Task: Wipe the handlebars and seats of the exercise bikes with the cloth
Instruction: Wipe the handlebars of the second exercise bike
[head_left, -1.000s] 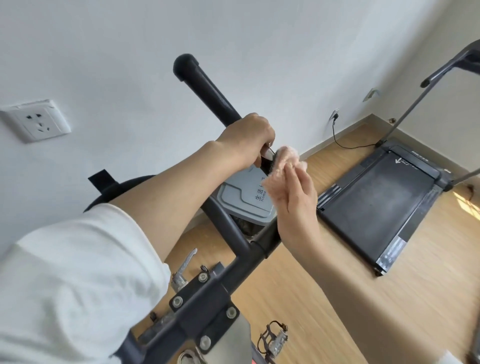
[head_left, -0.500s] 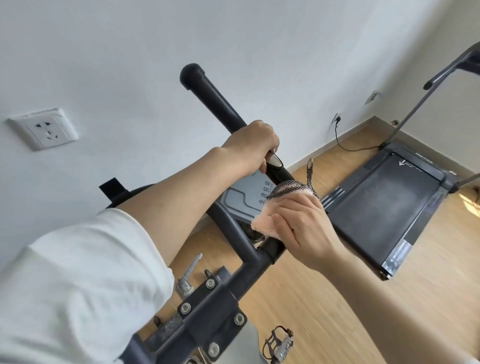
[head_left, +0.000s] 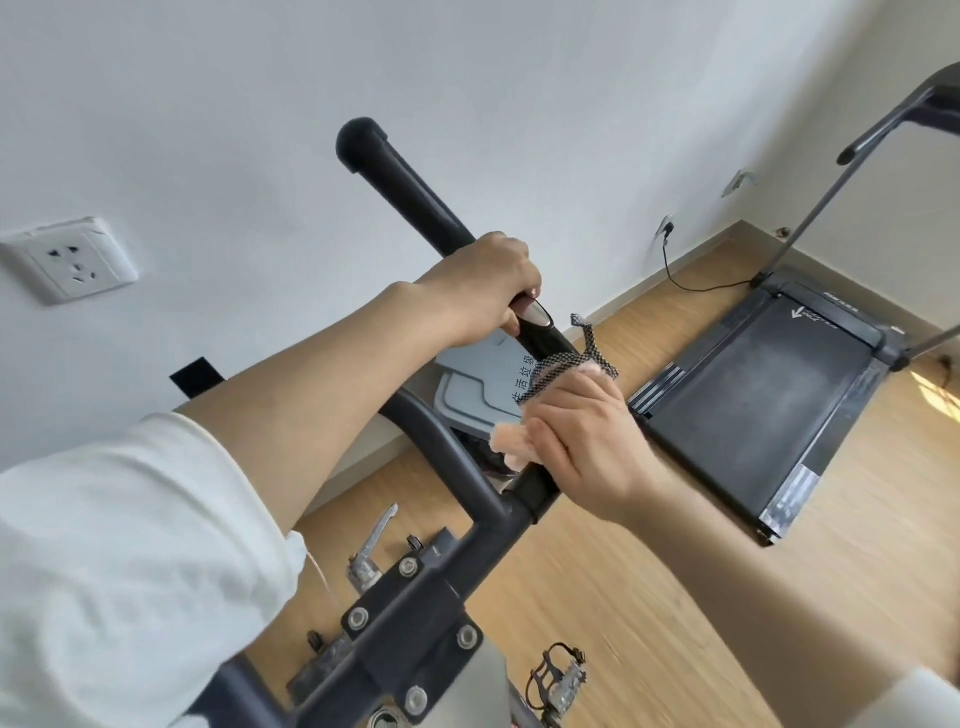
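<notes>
The exercise bike's black handlebar (head_left: 410, 192) runs from the clamp at the bottom centre up towards the white wall. My left hand (head_left: 483, 283) grips the bar about halfway up, just above a small silver sensor plate. Lower on the same bar, my right hand (head_left: 587, 441) wraps a pink cloth (head_left: 514, 441) with a black-and-white mesh edge around the tube and holds it there. The bike's seat is out of view.
A black treadmill (head_left: 748, 410) lies on the wooden floor at right, its cable plugged into a wall socket. A grey lidded bin (head_left: 483, 389) stands behind the handlebar. A pedal (head_left: 558, 675) and a silver lever (head_left: 371, 551) sit low near the frame. A socket (head_left: 70, 260) is on the left wall.
My right hand has slid the cloth down the bar from just under the left hand towards the clamp and closed around the tube. My left hand has kept its grip.
</notes>
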